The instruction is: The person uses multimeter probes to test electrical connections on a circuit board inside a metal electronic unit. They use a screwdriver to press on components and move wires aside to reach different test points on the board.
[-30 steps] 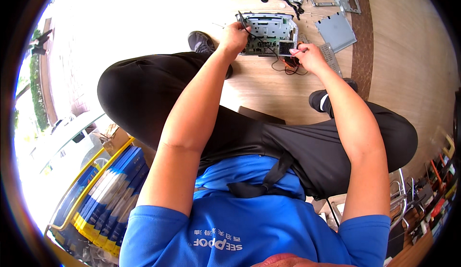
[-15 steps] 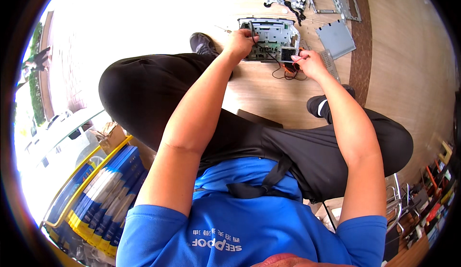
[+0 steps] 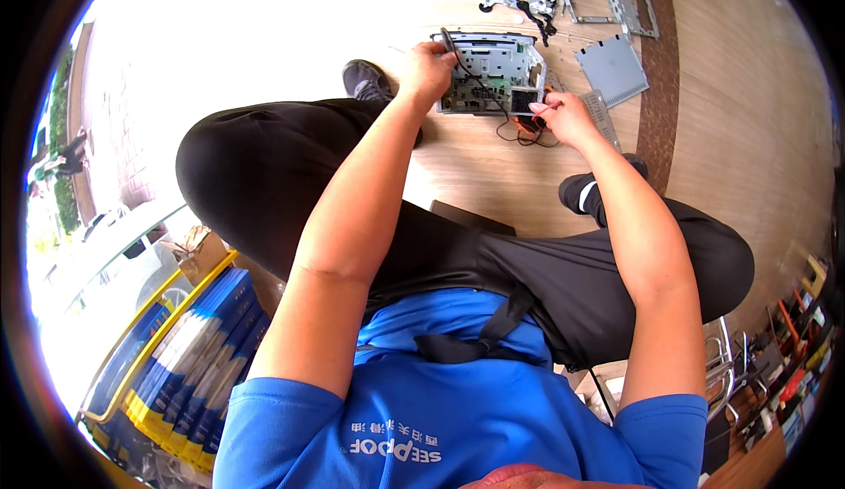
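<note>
Shifted left with left hand (image 3: 429, 73) since last frame, pinching black corded tool (image 3: 448, 41) in fingers, at left edge of open metal chassis (image 3: 495, 59) on floor (image 3: 493, 172), gripping slim red tool (image 3: 544, 110) in right hand (image 3: 568, 119) at near-right corner, short of grey panel (image 3: 612, 69), with room on near side

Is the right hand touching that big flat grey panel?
Apart. The head view shows a strip of pale floor between the right hand and the flat grey panel, which lies farther out.
</note>
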The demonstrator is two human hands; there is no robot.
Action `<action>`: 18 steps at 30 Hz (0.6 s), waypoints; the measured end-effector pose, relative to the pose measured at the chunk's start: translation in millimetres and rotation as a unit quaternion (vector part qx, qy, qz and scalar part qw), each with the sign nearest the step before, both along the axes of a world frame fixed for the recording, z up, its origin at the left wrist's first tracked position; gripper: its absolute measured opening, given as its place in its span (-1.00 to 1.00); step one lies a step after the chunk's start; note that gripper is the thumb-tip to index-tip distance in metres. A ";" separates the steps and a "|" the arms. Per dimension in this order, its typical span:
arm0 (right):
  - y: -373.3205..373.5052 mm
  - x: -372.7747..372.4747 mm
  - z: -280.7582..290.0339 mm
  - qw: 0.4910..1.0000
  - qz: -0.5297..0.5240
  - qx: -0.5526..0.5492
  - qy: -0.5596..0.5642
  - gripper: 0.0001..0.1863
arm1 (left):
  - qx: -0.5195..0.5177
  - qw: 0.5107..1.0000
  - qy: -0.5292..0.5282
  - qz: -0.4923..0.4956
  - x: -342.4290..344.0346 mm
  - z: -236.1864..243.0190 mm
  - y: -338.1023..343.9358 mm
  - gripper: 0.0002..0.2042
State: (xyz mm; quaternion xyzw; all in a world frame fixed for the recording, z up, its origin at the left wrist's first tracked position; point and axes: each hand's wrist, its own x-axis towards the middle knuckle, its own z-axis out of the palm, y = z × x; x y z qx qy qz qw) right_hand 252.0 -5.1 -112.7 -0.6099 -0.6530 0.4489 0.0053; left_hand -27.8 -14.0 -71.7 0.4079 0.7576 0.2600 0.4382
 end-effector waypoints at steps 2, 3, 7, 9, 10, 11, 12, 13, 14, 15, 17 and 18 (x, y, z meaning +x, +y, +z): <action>-1.1 7.8 -5.6 1.000 -0.016 -0.008 0.009 -0.62 | 0.028 0.998 -0.001 0.059 4.6 11.7 4.2 -0.70; -0.6 7.1 -4.0 1.000 -0.022 -0.018 0.011 -0.61 | 0.000 0.997 -0.005 0.080 8.3 30.1 5.6 -0.70; 6.2 -6.2 0.6 0.999 -0.028 -0.021 0.037 -0.61 | 0.128 0.986 0.030 0.103 -11.0 1.6 10.0 -0.76; 5.1 -5.6 5.3 0.999 -0.022 -0.016 0.018 -0.62 | 0.127 0.985 -0.008 0.113 -3.5 5.2 8.8 -0.76; 4.3 -6.5 7.9 1.000 -0.011 -0.008 0.002 -0.62 | 0.130 0.983 -0.044 0.125 -0.6 7.7 8.2 -0.76; 3.9 -5.9 8.6 1.000 -0.013 -0.007 0.001 -0.62 | 0.154 0.982 -0.033 0.108 0.5 10.7 9.0 -0.77; 3.7 -5.5 9.4 1.000 -0.010 -0.014 -0.003 -0.62 | 0.155 0.982 -0.034 0.107 2.2 13.7 8.8 -0.77; 3.5 -5.5 10.1 1.000 -0.007 -0.021 -0.007 -0.62 | 0.140 0.987 -0.021 0.082 4.2 16.7 7.0 -0.77; 2.0 -2.6 10.8 1.000 -0.010 -0.022 -0.010 -0.62 | 0.123 0.991 -0.012 0.056 11.0 25.1 5.1 -0.77; 0.5 -2.4 12.0 1.000 0.001 -0.016 -0.012 -0.63 | 0.085 0.996 -0.016 0.026 16.8 35.8 1.7 -0.78; -1.1 -2.8 16.0 0.999 0.021 -0.018 -0.019 -0.63 | 0.061 0.998 0.004 -0.024 22.5 40.2 -7.6 -0.78; -1.3 -4.8 18.1 0.999 0.022 -0.019 -0.018 -0.63 | 0.043 0.996 0.041 -0.063 22.2 45.2 -10.6 -0.77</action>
